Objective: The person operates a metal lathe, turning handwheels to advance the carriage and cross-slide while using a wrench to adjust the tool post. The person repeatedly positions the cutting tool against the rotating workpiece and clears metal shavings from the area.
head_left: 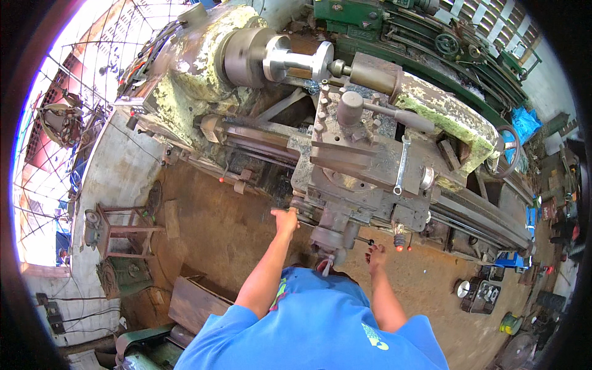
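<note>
Standing at the front edge of a heavy grey metal lathe with flaking pale-yellow paint (197, 74), the person in a blue short-sleeved shirt (308, 327) is, in the head view, reaching toward its controls with both bare hands. The left hand (285, 221) is curling by the left front corner of the grimy grey metal carriage (302, 172); what it may be gripping is hidden, so I cannot tell. The right hand (376, 256) is bending its fingers just beside a thin lever's round black knob (370, 242); I cannot tell whether it is touching it. The bright silver, spool-shaped metal workpiece (302, 61) is sitting toward the lathe's left end, between the round dark chuck (245, 58) and the pointed metal tailstock centre (338, 68).

The person is probably guiding the carriage, so doing this well is calling for slow, even hand movement, watching the gap between the squat dark-grey tool post (350, 111) and the workpiece, and keeping fingers clear of the chuck. A long silver wrench (402, 165) is lying along the carriage's right side; moving it off beforehand would be safer.
</note>
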A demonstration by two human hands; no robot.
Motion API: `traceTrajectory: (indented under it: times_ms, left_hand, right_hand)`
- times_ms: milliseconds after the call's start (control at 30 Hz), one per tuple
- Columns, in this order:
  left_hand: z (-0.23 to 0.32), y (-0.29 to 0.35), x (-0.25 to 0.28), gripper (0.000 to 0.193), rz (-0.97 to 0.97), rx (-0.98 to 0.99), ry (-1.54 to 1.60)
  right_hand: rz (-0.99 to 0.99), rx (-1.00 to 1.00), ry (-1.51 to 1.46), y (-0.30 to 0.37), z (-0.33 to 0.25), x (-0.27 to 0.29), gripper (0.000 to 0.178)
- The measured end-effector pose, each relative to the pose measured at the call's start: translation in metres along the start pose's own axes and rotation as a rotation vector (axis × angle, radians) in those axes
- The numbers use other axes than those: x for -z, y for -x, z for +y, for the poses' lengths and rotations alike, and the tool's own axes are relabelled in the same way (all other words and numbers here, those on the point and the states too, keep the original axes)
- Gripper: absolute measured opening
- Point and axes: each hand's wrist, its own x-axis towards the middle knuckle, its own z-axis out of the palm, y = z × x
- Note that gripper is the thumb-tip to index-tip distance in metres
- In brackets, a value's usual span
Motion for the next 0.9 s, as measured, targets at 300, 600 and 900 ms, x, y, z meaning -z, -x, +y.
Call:
traceTrajectory:
  times_ms: [300,600,900]
  left_hand:
    - [0.002,0.000,0.006,0.098,-0.063,0.045,-0.003]
    - [0.003,0.000,0.009,0.100,-0.090,0.013,-0.028]
    - [0.007,0.003,0.011,0.100,-0.068,-0.009,-0.007]
  right_hand:
    - [-0.198,0.049,0.340,0.008,0.016,-0.017,0.071]
    - [-0.162,0.161,0.689,-0.018,0.047,-0.005,0.065]
    - [-0.138,0.045,0.589,-0.003,0.057,-0.008,0.062]
